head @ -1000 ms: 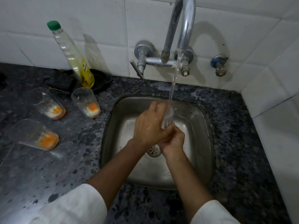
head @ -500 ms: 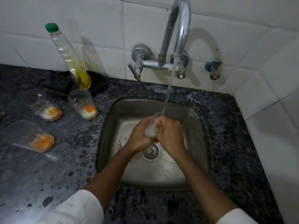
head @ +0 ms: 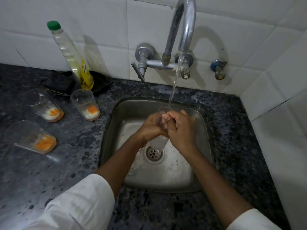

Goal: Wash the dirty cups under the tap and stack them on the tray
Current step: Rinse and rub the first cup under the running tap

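**One cup under the water, three to go**

Over the sink [head: 204,171], our left hand [head: 150,127] and right hand [head: 181,128] both grip one clear cup [head: 157,141], its mouth up under the tap's [head: 182,30] stream. Left of the sink, three dirty cups [head: 85,104] wait on the counter [head: 74,163], orange residue inside. We see no tray, so nothing looks stacked yet.

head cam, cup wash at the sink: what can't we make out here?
- Middle of the cup, head view: wrapped by the left hand and right hand; how clean it is inside can't be judged.
- Tray: nowhere in frame.
- Label on the bottle: too small.
- Dark pan: behind the bottle.
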Tool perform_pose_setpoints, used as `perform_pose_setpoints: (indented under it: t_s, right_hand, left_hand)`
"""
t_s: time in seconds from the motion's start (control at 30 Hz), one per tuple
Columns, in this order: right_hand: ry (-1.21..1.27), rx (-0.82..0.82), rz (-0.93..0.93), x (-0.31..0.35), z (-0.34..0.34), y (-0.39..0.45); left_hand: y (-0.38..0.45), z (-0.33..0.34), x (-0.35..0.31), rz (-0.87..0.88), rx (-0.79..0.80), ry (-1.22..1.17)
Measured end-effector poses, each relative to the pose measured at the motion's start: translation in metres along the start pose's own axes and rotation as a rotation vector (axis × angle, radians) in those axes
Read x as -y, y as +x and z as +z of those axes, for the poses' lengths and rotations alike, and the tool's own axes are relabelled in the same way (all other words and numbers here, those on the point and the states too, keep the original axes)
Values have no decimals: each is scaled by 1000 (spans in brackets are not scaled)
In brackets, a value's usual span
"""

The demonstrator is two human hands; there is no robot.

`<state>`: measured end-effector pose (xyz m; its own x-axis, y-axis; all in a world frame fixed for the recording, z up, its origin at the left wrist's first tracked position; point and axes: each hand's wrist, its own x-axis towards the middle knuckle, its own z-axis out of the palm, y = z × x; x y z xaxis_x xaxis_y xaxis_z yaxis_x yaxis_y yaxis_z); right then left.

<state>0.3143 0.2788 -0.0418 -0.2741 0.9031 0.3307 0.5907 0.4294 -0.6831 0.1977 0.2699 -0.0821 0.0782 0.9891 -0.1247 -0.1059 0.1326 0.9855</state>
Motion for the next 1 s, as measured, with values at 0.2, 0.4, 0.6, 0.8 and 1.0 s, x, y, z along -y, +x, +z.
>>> perform_pose_setpoints:
  t_s: [0.2,0.4,0.6,0.8,1.0]
  right_hand:
    - [82,57,18,-6,-1,5]
    - [-112,116,15,-5,-4,7]
    - [-260,174,74,9,-5,8]
    - [-140,293,-15,1,-20,12]
    - [-417,257,-94,8,-27,10]
  left_hand:
    - [0,-9,4,-100,135,-88]
    - [2,10,9,-23,-270,168]
    - [-6,26,13,35,-532,444]
    - [8,-21,8,-72,49,115]
    - [9,9,5,-18,-513,261]
